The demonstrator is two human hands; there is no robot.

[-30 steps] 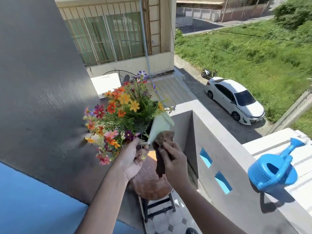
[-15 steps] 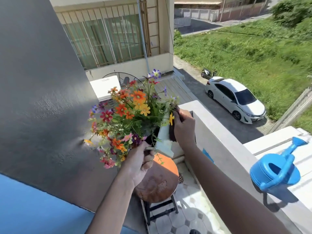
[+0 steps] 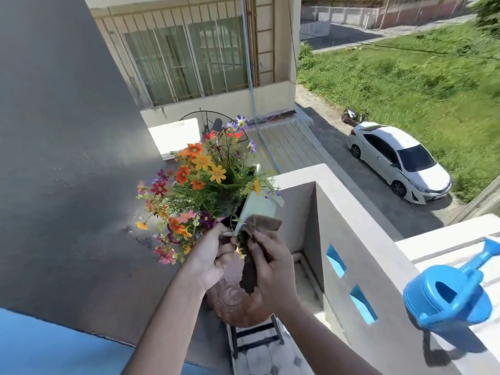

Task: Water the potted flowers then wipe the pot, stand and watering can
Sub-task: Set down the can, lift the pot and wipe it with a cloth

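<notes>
- Gripping the tilted white pot (image 3: 258, 209), the left hand (image 3: 213, 255) holds it above the round stand (image 3: 238, 307).
- Right hand (image 3: 270, 263) presses a brown cloth (image 3: 263, 226) to it.
- Blue watering can (image 3: 449, 296) sits on the balcony wall (image 3: 359, 209).

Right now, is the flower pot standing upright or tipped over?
Tipped. The white pot leans, its flowers pointing left, held by the left hand above the stool while the right hand wipes it with a brown cloth.

Half a second before, the right hand (image 3: 273, 266) pressed the dark brown cloth (image 3: 259, 239) high against the far side of the pale square pot (image 3: 258, 208) of mixed orange, red and purple flowers (image 3: 200, 180). It came back down to the near lower corner, and the pot tilted back over the round rust-brown stool (image 3: 238, 307).
</notes>
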